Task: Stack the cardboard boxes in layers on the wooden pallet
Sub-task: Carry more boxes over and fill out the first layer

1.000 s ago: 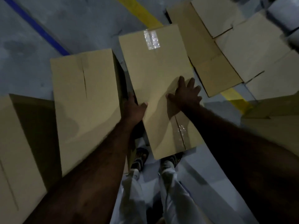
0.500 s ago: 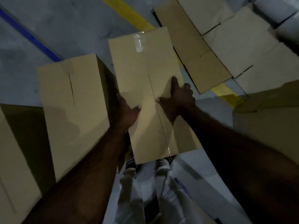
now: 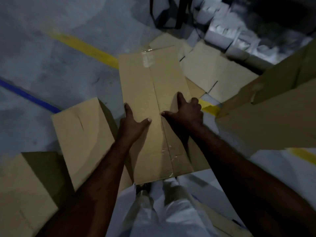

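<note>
I hold a long taped cardboard box (image 3: 147,93) in front of me, lifted above the floor. My left hand (image 3: 132,124) grips its left edge, thumb on top. My right hand (image 3: 185,112) grips its right edge, thumb across the top seam and fingers curled over the side. A second closed box (image 3: 80,134) stands just left of it. A third box (image 3: 20,189) sits at the lower left. No wooden pallet shows.
Flattened cardboard sheets (image 3: 210,72) lie on the floor beyond the held box. A tall stack of boxes (image 3: 273,113) rises at the right. Yellow line (image 3: 85,48) and blue line (image 3: 29,96) cross the grey floor. White wrapped goods (image 3: 239,36) sit at the back.
The box has come up and away from the neighbouring box, and my view has tilted forward. My right hand slid from flat on top to gripping the right edge.
</note>
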The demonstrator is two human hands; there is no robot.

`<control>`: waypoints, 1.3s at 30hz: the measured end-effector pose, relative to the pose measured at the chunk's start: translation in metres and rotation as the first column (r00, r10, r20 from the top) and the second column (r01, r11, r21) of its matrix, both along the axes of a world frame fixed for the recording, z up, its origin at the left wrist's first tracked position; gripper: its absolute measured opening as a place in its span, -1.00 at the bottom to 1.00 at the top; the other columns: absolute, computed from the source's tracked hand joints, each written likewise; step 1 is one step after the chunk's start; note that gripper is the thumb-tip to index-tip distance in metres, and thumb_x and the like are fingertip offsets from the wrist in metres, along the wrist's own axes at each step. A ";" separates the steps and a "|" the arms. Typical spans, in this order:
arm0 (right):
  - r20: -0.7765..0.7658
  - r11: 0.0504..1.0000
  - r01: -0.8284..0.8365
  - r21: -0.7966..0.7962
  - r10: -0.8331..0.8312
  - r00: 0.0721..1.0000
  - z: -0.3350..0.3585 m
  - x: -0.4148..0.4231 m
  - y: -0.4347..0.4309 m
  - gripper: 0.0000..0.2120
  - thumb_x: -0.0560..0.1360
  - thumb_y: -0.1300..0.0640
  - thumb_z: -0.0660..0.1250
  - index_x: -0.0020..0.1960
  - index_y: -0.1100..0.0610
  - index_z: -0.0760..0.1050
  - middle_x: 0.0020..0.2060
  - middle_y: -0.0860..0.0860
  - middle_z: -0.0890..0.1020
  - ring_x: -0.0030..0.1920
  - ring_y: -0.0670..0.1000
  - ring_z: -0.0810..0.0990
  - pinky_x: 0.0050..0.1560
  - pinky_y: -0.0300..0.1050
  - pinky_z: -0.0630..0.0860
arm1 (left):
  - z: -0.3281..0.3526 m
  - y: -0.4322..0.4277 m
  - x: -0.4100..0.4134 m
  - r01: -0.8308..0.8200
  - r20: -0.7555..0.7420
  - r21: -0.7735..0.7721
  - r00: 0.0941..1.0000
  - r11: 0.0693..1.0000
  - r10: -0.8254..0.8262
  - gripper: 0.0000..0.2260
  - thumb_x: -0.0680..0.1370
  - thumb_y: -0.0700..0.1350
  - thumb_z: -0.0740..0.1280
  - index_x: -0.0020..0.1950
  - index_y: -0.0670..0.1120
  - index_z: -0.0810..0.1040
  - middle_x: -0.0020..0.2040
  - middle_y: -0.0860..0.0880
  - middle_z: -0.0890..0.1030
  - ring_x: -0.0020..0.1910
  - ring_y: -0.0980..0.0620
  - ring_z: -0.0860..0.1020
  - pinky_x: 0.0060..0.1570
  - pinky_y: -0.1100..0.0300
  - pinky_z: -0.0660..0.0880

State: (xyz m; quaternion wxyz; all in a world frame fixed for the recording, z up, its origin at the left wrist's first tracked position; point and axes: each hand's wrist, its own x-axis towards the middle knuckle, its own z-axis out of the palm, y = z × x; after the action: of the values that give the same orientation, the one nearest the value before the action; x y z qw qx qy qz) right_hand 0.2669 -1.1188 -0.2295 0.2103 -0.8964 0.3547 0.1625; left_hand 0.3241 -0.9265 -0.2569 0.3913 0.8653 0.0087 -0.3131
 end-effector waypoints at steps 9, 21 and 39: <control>0.184 0.933 0.358 -0.028 -0.348 0.919 0.098 -0.098 0.002 0.01 0.31 -0.50 0.35 0.60 -0.14 0.06 0.42 0.25 0.27 0.38 0.33 0.32 0.30 0.15 0.40 | 0.100 -0.036 -0.018 0.363 0.217 0.045 0.906 0.931 -0.364 -0.01 0.47 0.26 0.42 0.64 0.03 -0.17 0.57 -0.21 0.21 0.47 -0.20 0.31 0.34 0.01 0.37; 0.303 0.750 0.661 -0.024 -0.625 0.719 0.155 -0.247 0.021 -0.02 0.30 -0.55 0.30 0.57 -0.14 0.13 0.41 0.23 0.30 0.39 0.29 0.33 0.29 0.15 0.41 | 0.173 -0.084 -0.110 0.649 0.350 0.114 0.683 0.752 -0.642 0.01 0.38 0.29 0.47 0.63 0.00 -0.01 0.49 -0.22 0.37 0.39 -0.23 0.43 0.28 -0.01 0.45; 0.336 0.463 0.884 -0.057 -0.825 0.454 0.194 -0.518 0.087 0.04 0.30 -0.64 0.16 0.58 -0.04 0.10 0.37 0.29 0.32 0.36 0.34 0.34 0.27 0.16 0.44 | 0.223 -0.110 -0.353 0.937 0.417 0.064 0.287 0.343 -0.862 -0.15 0.37 0.29 0.49 0.52 0.02 0.20 0.27 -0.04 0.55 -0.01 -0.06 0.61 -0.01 0.10 0.55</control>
State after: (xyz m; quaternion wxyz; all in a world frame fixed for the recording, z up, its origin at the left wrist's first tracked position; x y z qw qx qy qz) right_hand -0.2510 -1.0318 -0.0359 0.2057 -0.6234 0.7437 -0.1267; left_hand -0.0293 -1.0366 -0.0342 0.2203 0.7165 -0.5879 -0.3042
